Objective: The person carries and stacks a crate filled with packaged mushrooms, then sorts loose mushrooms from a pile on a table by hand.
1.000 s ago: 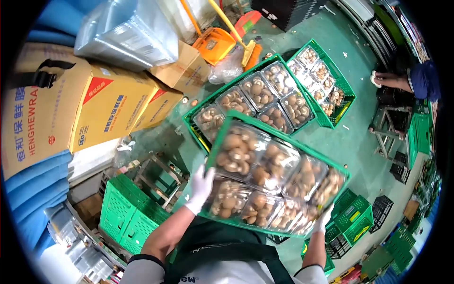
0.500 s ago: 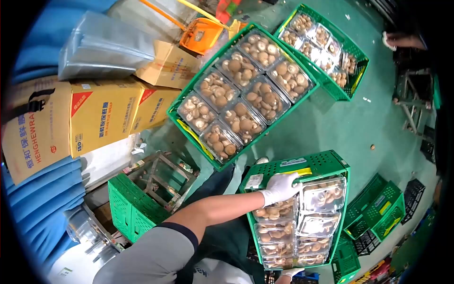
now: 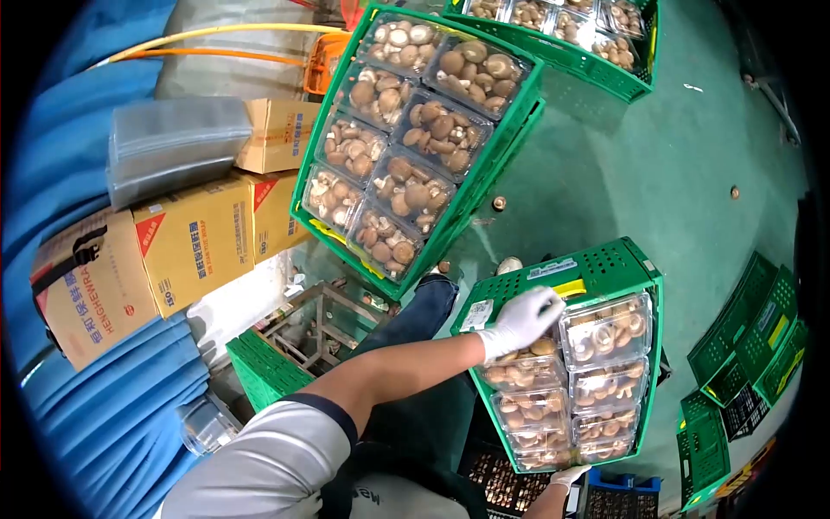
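Observation:
A green crate [image 3: 655, 346] holds clear packs of brown mushrooms [image 3: 605, 333] in two columns. My left hand [image 3: 527, 322], in a white glove, has its fingers curled at the crate's upper end, beside a yellow strip [image 3: 558, 290]. At the crate's lower end is my right hand [image 3: 569, 475], also gloved; only part of it shows, and its fingertips are hidden. Up and to the left, another green crate [image 3: 529, 104] full of mushroom packs [image 3: 441, 128] rests on a further crate.
A third crate with packs [image 3: 596, 60] stands at the top. Cardboard boxes [image 3: 194, 246] and plastic sheets [image 3: 177, 143] are on the left, above a metal-framed stand [image 3: 324, 324]. Green crates [image 3: 761, 333] lie at the right. Loose mushrooms [image 3: 499, 203] dot the floor.
The held crate has swung from the front to the lower right and now stands steeper. The view has turned, so the stacked crates sit higher and further left.

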`<state>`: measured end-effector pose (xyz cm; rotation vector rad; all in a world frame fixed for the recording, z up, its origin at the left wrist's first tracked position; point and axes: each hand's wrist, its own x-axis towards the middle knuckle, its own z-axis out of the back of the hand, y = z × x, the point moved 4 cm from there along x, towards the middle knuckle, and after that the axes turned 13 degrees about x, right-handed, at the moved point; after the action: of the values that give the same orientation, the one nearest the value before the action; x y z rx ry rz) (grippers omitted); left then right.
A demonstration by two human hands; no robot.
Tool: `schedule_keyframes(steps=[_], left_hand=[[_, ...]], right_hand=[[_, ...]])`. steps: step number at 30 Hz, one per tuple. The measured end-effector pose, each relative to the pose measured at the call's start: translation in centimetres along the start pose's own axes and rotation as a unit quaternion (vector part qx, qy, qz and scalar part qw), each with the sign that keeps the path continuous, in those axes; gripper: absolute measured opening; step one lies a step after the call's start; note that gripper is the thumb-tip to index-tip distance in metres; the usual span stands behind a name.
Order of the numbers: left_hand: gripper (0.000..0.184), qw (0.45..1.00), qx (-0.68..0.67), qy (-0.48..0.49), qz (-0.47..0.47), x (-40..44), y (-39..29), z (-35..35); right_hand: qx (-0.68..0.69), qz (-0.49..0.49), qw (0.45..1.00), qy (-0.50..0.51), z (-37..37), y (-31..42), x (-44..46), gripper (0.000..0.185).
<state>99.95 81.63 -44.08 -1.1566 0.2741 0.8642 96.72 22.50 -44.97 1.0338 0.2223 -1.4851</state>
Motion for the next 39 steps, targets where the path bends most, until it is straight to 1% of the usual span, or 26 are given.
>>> schedule_keyframes(steps=[2, 4, 5, 6, 7, 8, 9, 10, 11, 12, 13, 14, 15, 17, 18, 20, 21, 22, 25, 28, 29, 31, 32, 36, 38, 39], left_hand=[[0.017, 0.992, -0.067, -0.104, -0.028, -0.4, 1.7, 1.9], [0.016, 0.983, -0.044, -0.156, 0.091, -1.8, 4.8, 5.2], [0.017, 0.967, -0.094, -0.194, 0.139, -2.9, 7.5, 7.1], [0.018, 0.944, -0.144, -0.232, 0.186, -4.1, 10.9, 8.7], [0.016, 0.931, -0.02, -0.345, 0.115, -5.7, 13.3, 11.3], [0.018, 0.889, 0.058, -0.432, 0.143, -7.4, 17.5, 13.2], [0.023, 0.869, -0.11, -0.396, 0.274, -8.8, 19.9, 15.8], [0.03, 0.867, -0.039, -0.403, 0.29, -9.8, 20.8, 19.0], [0.034, 0.823, 0.002, -0.48, 0.304, -11.1, 25.8, 20.2], [0.038, 0.791, 0.022, -0.5, 0.352, -12.0, 30.3, 21.3], [0.042, 0.779, -0.103, -0.494, 0.373, -12.4, 35.3, 22.2], [0.045, 0.777, -0.168, -0.471, 0.383, -12.6, 40.9, 22.6], [0.044, 0.759, -0.234, -0.464, 0.393, -11.6, 41.4, 23.1], [0.041, 0.714, -0.338, -0.424, 0.443, -10.3, 39.6, 24.4], [0.042, 0.684, -0.418, -0.443, 0.401, -9.5, 41.9, 23.8], [0.045, 0.672, -0.428, -0.454, 0.399, -9.7, 45.2, 22.8], [0.045, 0.674, -0.464, -0.439, 0.372, -9.8, 44.9, 22.1], [0.043, 0.677, -0.415, -0.472, 0.382, -9.6, 43.3, 21.9], [0.05, 0.669, -0.245, -0.603, 0.36, -8.9, 41.9, 21.2], [0.049, 0.646, -0.154, -0.596, 0.451, -8.6, 39.4, 22.1], [0.056, 0.642, -0.192, -0.579, 0.464, -8.6, 38.9, 22.1], [0.056, 0.637, -0.195, -0.596, 0.449, -8.5, 38.2, 22.3], [0.054, 0.627, -0.198, -0.601, 0.454, -8.4, 37.0, 22.9], [0.05, 0.645, -0.234, -0.591, 0.425, -9.2, 37.7, 22.9], [0.048, 0.658, -0.224, -0.587, 0.416, -9.6, 38.3, 22.9], [0.05, 0.654, -0.237, -0.591, 0.409, -9.9, 38.1, 23.3]], right_hand=[[-0.13, 0.144, 0.981, -0.017, 0.9, 1.1, 2.0, 0.073], [-0.236, 0.351, 0.904, -0.065, -6.5, 5.6, -8.8, 0.061], [-0.232, 0.456, 0.859, -0.002, -7.9, 6.6, -8.7, 0.058], [-0.207, 0.523, 0.826, 0.037, -12.6, 7.9, -15.2, 0.057], [-0.192, 0.537, 0.817, 0.086, -16.3, 8.7, -19.3, 0.056], [-0.203, 0.583, 0.775, 0.138, -20.7, 9.4, -24.7, 0.056], [-0.181, 0.603, 0.755, 0.184, -25.0, 9.6, -30.6, 0.055], [-0.187, 0.596, 0.743, 0.241, -29.1, 9.8, -35.9, 0.053], [-0.172, 0.598, 0.718, 0.311, -32.9, 9.5, -37.2, 0.048], [-0.16, 0.569, 0.708, 0.387, -37.0, 8.6, -41.6, 0.045], [-0.194, 0.56, 0.682, 0.429, -41.5, 7.6, -42.7, 0.044], [-0.177, 0.539, 0.663, 0.489, -46.0, 6.2, -44.3, 0.043], [-0.15, 0.557, 0.63, 0.521, -50.4, 4.8, -45.7, 0.041], [-0.156, 0.627, 0.536, 0.543, -58.3, 2.5, -49.3, 0.038], [-0.156, 0.659, 0.494, 0.546, -61.6, 1.4, -51.4, 0.037], [-0.148, 0.704, 0.429, 0.546, -67.7, -1.0, -55.3, 0.036], [-0.162, 0.721, 0.408, 0.536, -70.3, -2.2, -57.1, 0.036], [-0.18, 0.742, 0.382, 0.521, -72.5, -3.4, -58.6, 0.036], [-0.289, 0.742, 0.356, 0.49, -78.8, -6.2, -60.3, 0.043], [-0.406, 0.714, 0.383, 0.423, -82.6, -7.9, -60.1, 0.048], [-0.429, 0.714, 0.385, 0.398, -82.5, -8.1, -60.5, 0.047], [-0.453, 0.731, 0.378, 0.343, -82.5, -8.5, -60.9, 0.047], [-0.474, 0.708, 0.405, 0.331, -82.6, -8.5, -60.7, 0.047], [-0.478, 0.701, 0.421, 0.319, -83.7, -7.6, -58.9, 0.05], [-0.521, 0.64, 0.47, 0.315, -81.9, -7.3, -59.1, 0.052], [-0.509, 0.679, 0.434, 0.301, -83.2, -6.5, -57.1, 0.055]])
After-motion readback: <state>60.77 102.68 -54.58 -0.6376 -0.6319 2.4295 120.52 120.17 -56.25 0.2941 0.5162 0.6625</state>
